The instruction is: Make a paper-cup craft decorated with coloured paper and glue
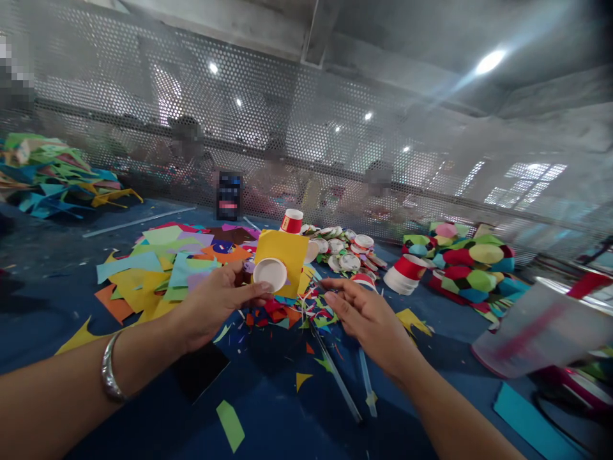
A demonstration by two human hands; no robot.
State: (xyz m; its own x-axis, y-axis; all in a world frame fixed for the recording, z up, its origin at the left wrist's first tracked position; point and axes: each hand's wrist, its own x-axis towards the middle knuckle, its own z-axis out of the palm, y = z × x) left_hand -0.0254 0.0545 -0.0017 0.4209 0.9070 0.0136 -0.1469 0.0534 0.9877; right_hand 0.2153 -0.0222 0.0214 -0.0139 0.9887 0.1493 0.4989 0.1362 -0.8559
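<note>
My left hand [220, 300] is closed on a square of yellow paper [282, 246] and a white round cup base [271, 275] laid against its front, with the thumb on the base's lower edge. The paper stands upright above the blue table. Just to its right, my right hand [364, 313] has thumb and fingers drawn together near the paper's right side. Whatever lies between those fingertips is too small and blurred to name. Under both hands lie colourful paper scraps [318, 313] and a long thin clear stick [335, 374].
Coloured paper sheets [177, 262] spread at left. Behind are a red-and-white paper cup [292, 221], round cut pieces [340, 246] and stacked cups [406, 275]. A translucent cup [541, 329] stands at right, near patchwork paper bundles [474, 262]. A perforated metal screen [287, 121] closes the back.
</note>
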